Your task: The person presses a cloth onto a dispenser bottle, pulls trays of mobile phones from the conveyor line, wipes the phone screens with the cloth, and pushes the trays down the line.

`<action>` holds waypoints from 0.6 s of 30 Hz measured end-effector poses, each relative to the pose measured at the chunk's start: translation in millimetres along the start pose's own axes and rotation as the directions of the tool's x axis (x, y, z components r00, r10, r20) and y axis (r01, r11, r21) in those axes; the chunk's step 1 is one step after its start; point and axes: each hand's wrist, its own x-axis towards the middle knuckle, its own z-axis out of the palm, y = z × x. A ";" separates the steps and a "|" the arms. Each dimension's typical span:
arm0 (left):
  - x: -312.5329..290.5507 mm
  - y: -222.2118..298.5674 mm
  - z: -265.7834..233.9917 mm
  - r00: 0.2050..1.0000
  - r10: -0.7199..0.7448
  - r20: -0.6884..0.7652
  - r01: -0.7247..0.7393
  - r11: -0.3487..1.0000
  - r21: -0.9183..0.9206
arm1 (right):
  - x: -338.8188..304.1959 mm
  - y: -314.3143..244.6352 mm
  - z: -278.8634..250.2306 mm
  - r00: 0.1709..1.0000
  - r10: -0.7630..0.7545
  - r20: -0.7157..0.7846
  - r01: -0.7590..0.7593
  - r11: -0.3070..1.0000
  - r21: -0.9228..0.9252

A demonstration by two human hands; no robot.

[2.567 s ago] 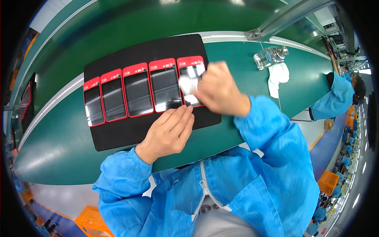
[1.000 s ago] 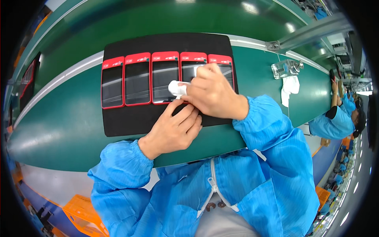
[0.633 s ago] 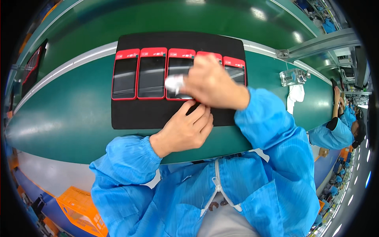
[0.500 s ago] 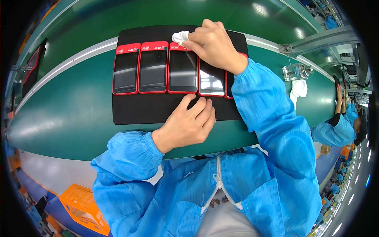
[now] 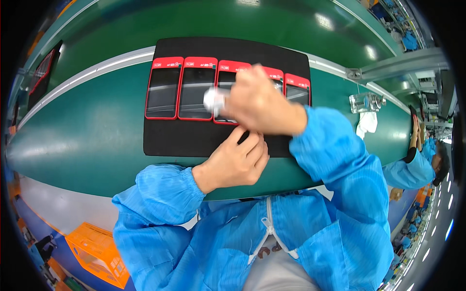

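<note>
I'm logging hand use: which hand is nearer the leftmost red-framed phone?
Right. The right hand, holding a white wipe, hovers two phones from the leftmost phone; the left hand rests lower.

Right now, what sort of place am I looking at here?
Most likely an electronics assembly line. A long green conveyor belt carries a black mat with a row of red-framed phones, the person wears a blue cleanroom smock, and another smocked worker sits further along.

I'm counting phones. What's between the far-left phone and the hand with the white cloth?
In the head view, one more red-framed phone lies between the far-left phone and the right hand holding the white cloth.
</note>
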 end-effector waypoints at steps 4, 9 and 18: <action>3.4 3.6 -1.2 0.996 0.083 -0.036 -0.084 0.996 -0.015 | 11.1 27.4 0.3 0.993 0.003 -0.121 0.002 0.999 0.043; -2.6 3.9 -0.9 0.977 0.206 -0.053 -0.212 0.962 -0.171 | 31.9 21.6 20.8 0.990 -0.023 -0.140 0.026 1.000 0.018; -2.7 4.4 1.7 0.971 0.219 -0.097 -0.233 0.959 -0.162 | 58.4 41.4 25.1 0.989 0.073 -0.126 -0.070 0.997 0.027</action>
